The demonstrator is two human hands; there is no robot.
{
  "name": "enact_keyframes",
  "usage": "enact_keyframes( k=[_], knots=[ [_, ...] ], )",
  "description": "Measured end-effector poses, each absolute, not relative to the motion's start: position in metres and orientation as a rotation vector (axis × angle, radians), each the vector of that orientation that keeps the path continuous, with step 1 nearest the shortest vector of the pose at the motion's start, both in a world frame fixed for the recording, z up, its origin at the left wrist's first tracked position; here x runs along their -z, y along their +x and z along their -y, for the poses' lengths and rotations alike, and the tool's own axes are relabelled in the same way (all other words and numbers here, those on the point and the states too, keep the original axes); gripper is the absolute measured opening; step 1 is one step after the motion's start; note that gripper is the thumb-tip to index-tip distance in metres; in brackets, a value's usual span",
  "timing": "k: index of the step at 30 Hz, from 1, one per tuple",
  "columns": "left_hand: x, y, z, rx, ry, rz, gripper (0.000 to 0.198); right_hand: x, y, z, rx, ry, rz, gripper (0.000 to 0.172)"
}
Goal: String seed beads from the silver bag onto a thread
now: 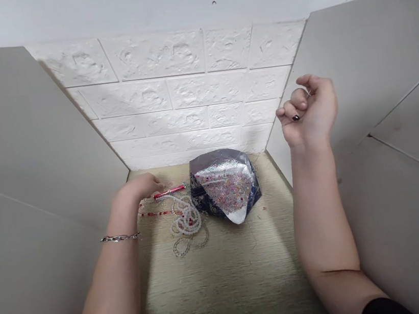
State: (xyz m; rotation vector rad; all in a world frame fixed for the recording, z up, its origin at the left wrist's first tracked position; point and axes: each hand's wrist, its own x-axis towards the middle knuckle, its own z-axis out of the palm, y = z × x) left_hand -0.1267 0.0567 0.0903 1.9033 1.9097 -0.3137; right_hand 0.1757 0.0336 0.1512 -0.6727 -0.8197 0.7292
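Wood-grain desk (225, 278), white partitions, faux-brick wall behind. L hand (142, 186) lies at the red tool (170, 191) by the bead strands (187, 221), far left of desk; can't tell if it grips. R hand (309, 110) is up, clenched, pinching what looks like fine thread (307, 93). Strands prob. light, limp, slippery: take by an end. No legible text.

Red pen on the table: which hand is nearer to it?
Left. The left hand lies on the table, fingertips at the end of the red pen; the right hand is raised in a fist, far to the right.
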Motion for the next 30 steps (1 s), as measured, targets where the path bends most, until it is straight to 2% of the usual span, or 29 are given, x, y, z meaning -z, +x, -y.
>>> enact_keyframes(
  k=[6, 8, 10, 14, 17, 23, 26, 30],
  knots=[
    [-0.093, -0.133, -0.057, 0.323, 1.910, -1.875, 0.053, -0.151, 0.176, -0.028, -0.823, -0.836, 1.115, 0.012],
    [-0.097, -0.126, -0.053, 0.240, 1.953, -1.757, 0.066, -0.151, 0.168, -0.024, -0.930, -0.906, 1.293, 0.012],
    [-0.103, -0.114, -0.047, 0.059, 2.000, -1.586, 0.069, -0.152, 0.160, -0.020, -1.020, -0.950, 1.445, 0.014],
    [-0.115, -0.085, -0.030, -0.470, 2.048, -1.254, 0.053, -0.151, 0.147, -0.015, -1.136, -0.977, 1.655, 0.017],
    [-0.121, -0.067, -0.018, -0.670, 2.014, -1.079, 0.048, -0.150, 0.142, -0.015, -1.219, -0.943, 1.783, 0.020],
    [-0.124, -0.055, -0.007, -0.617, 1.878, -0.890, 0.038, -0.148, 0.136, -0.014, -1.329, -0.820, 1.839, 0.022],
    [-0.123, -0.057, -0.010, -0.570, 1.887, -0.898, 0.029, -0.148, 0.137, -0.015, -1.299, -0.789, 1.690, 0.019],
    [-0.122, -0.062, -0.014, -0.580, 1.854, -0.904, 0.030, -0.148, 0.146, -0.024, -1.192, -0.761, 1.410, 0.017]
  ],
)
